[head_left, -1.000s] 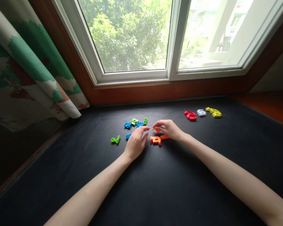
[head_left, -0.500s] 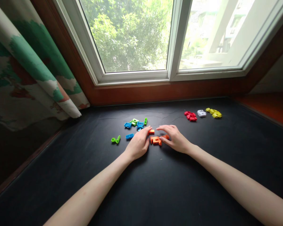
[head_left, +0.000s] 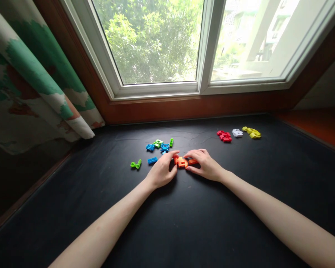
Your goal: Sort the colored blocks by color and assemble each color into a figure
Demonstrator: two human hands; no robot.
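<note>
Near the middle of the table [head_left: 173,227], orange block [head_left: 181,163] sits between both hands. Change since half a second ago: block shifted a bit left and away, now right up at the small orange piece [head_left: 175,159] by the left hand [head_left: 162,170]; the gap there looks gone. My read: both hands now work one orange cluster.

Left: half open, thumb and fingers curved round the block's left end. Right hand [head_left: 208,165]: also half open, thumb at the block's right end, orange strip [head_left: 193,161] between its fingers and thumb. Firm grip on either side: can't tell. Blue piece [head_left: 152,160] left of the cluster, unmoved.
</note>
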